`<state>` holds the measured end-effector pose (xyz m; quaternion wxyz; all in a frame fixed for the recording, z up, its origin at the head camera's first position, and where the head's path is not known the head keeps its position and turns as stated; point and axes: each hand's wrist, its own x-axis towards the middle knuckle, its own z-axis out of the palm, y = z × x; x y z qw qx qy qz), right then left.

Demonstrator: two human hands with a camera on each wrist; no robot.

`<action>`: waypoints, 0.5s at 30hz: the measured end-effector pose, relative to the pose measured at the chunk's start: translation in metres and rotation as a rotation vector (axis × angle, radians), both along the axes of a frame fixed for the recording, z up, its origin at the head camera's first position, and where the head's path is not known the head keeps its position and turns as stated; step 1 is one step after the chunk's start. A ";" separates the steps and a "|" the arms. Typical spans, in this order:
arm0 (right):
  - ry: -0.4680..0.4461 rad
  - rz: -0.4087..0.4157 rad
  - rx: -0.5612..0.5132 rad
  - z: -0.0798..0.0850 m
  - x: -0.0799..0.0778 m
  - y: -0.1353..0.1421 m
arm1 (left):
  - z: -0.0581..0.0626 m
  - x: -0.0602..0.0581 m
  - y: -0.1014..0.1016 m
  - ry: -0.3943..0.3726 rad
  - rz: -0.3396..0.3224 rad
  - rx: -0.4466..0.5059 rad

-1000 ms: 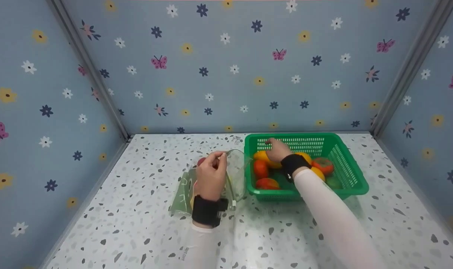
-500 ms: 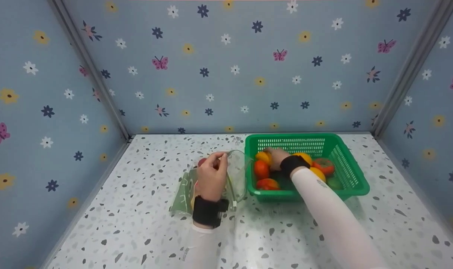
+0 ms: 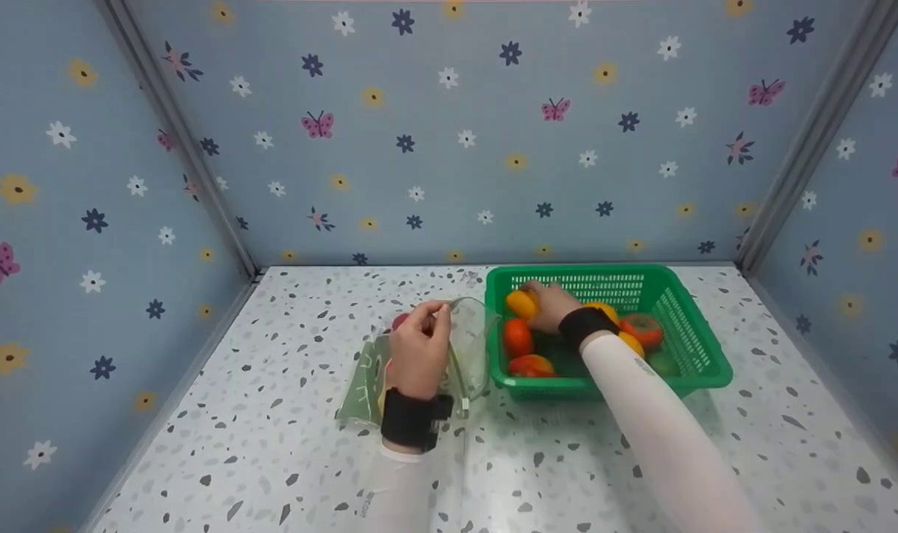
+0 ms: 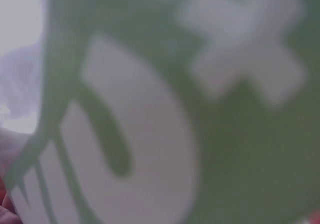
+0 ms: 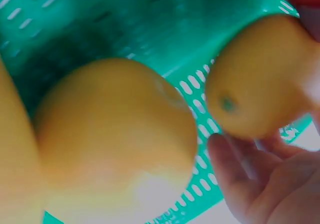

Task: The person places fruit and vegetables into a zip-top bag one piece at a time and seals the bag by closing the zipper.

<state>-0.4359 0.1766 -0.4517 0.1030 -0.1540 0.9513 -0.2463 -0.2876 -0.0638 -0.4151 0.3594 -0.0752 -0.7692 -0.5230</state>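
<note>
My left hand (image 3: 421, 346) pinches the open top edge of a plastic zip bag (image 3: 360, 389), clear on one side and green with white print. The print on the bag (image 4: 240, 149) fills the left wrist view, blurred. A round red thing (image 3: 399, 320) shows at the bag's far side, mostly hidden behind the hand. Inside the green basket (image 3: 697, 326), my right hand (image 3: 554, 309) grips an oval yellow fruit (image 3: 523, 304) at the back left. In the right wrist view, fingers lie against this fruit (image 5: 262, 84), with a small green spot at its tip.
The basket also holds a reddish-orange fruit (image 3: 518, 339), a red-and-yellow fruit (image 3: 531, 366), a tomato-like red fruit (image 3: 642, 331), a green one (image 3: 663, 363) and more yellow fruit (image 5: 117, 144). A flowered wall (image 3: 463, 185) stands behind the speckled table (image 3: 286, 474).
My right hand has reached down into the basket, taken hold of the yellow fruit and raised it slightly. My left hand and the bag have stayed in place.
</note>
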 end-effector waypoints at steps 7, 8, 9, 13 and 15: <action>0.056 -0.047 -0.126 0.008 0.004 0.002 | 0.002 0.000 0.002 -0.026 0.009 -0.003; 0.063 -0.049 -0.134 0.009 0.004 0.003 | 0.002 0.000 0.002 -0.026 0.012 -0.004; 0.069 -0.051 -0.142 0.010 0.005 0.004 | 0.002 0.000 0.002 -0.023 0.015 -0.006; 0.083 -0.057 -0.163 0.014 0.010 0.009 | 0.000 -0.001 0.003 -0.005 0.025 -0.012; 0.089 -0.066 -0.176 0.017 0.014 0.012 | 0.000 -0.002 0.004 -0.002 0.029 -0.012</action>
